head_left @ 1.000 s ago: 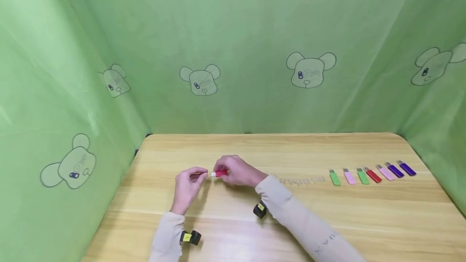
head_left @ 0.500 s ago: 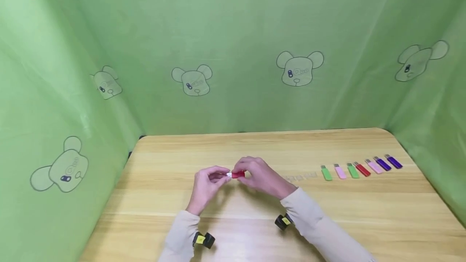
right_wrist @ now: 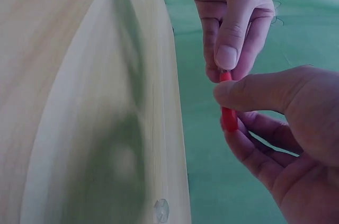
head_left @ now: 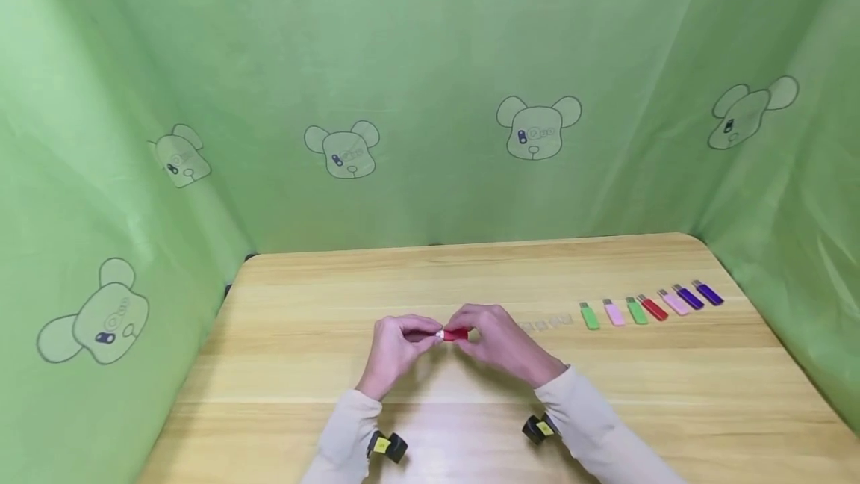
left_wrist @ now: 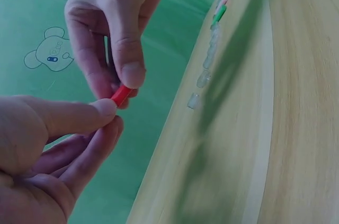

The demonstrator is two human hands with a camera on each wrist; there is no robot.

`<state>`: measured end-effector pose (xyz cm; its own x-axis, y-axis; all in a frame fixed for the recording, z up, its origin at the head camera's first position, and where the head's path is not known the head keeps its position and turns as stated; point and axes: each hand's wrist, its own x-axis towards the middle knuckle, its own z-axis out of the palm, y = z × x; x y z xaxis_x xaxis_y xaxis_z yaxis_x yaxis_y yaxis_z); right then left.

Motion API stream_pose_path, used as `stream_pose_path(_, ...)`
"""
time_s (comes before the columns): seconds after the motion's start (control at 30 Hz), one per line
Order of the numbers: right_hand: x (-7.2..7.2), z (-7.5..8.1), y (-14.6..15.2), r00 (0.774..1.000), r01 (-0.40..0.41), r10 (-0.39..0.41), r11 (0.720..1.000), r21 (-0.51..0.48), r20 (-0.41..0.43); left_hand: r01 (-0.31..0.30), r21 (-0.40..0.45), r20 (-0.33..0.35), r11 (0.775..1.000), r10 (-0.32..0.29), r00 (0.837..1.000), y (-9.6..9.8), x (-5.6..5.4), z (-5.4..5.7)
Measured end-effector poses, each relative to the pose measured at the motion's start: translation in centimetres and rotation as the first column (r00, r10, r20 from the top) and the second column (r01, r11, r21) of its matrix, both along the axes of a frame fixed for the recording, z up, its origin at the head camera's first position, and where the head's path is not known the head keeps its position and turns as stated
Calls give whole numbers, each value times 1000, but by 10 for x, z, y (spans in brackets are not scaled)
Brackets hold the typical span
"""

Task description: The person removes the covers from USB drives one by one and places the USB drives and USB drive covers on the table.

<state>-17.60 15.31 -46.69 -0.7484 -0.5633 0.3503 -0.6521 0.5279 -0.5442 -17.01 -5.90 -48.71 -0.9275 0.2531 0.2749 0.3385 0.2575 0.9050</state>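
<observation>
Between the two hands over the table is a red USB stick (head_left: 457, 334), lying roughly level with its silver plug (head_left: 440, 334) to the left. My right hand (head_left: 502, 342) pinches the red body between thumb and fingers. Thumb and fingertips of my left hand (head_left: 395, 348) pinch right at the plug end, on what looks like a small clear cap, mostly hidden by the fingers. The right wrist view shows the left thumb (right_wrist: 227, 57) close against the end of the red body (right_wrist: 229, 118). Both sets of fingertips nearly meet in the left wrist view.
Right of the hands, a row of several clear caps (head_left: 554, 322) lies on the wooden table (head_left: 322, 286). Farther right lie several USB sticks: green (head_left: 589, 316), pink (head_left: 614, 312), red (head_left: 653, 308) and purple (head_left: 708, 293). A green curtain (head_left: 430, 193) surrounds the table's far sides.
The hands have come together: the gap between the left fingertips and the red stick's plug has closed. Both hands have shifted rightward in the head view, while the view itself has turned slightly.
</observation>
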Motion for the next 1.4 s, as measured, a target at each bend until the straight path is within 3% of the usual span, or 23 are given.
stream_pose_path(0.17,5,5,8,995,-59,56,998,33,78,59,31,118,998,-62,991,-1,2,-1)
stream_pose_path(0.3,6,10,25,990,-88,81,994,58,119,58,60,142,997,-66,988,-11,2,0)
stream_pose_path(0.47,7,11,56,997,30,-29,1000,-3,66,-17,131,147,991,-2,989,-32,-4,11)
stream_pose_path(0.57,10,7,65,996,84,-85,995,-58,-12,-4,142,150,990,-17,988,-32,-8,13)
stream_pose_path(0.8,18,-9,73,979,190,-198,972,-136,-47,-3,118,170,993,-17,985,-21,-6,-4)
stream_pose_path(0.93,20,-12,88,940,320,-335,931,-174,-61,22,76,150,997,-33,988,-15,-7,-9)
stream_pose_path(1.07,16,-15,111,876,454,-473,875,-169,-92,23,18,135,1000,-26,990,-11,-10,-11)
stream_pose_path(1.27,11,-21,142,782,611,-614,789,-59,-105,25,-40,81,999,-22,996,-6,-18,-16)
stream_pose_path(1.4,10,-24,148,755,652,-647,757,26,-106,18,-77,49,997,-14,999,0,-23,-20)
